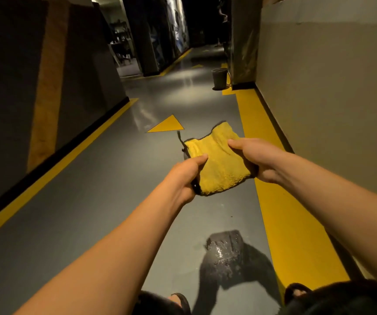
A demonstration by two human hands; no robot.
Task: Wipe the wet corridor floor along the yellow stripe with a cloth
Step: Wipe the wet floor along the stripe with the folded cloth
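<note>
Head view: everything below is read from this one downward look along the corridor.
Cloth: a yellow, fluffy microfibre cloth with a dark edge binding (214,160) is held up in the air in front of the person, folded or bunched, above the grey floor and not touching it.
Left hand: the left hand (186,176) grips the cloth's near left corner, thumb on top, fingers curled beneath.
Right hand: the right hand (254,159) grips the right edge, fingers wrapped under the fabric; the cloth spans the gap between the two hands.
Wet patch: a glistening puddle on the glossy grey floor (225,247) lies below and nearer than the cloth, close to the person's sandalled feet (178,302).
Yellow stripe: the broad painted yellow stripe (280,212) runs along the right wall, just right of the puddle.
Step in hand: likely readying the cloth before lowering it.
Doing it well: spread it flat for full contact, set it down on the puddle, press evenly and draw it parallel to the stripe.
Beyond: a dark bucket (219,78) stands far down the corridor.
</note>
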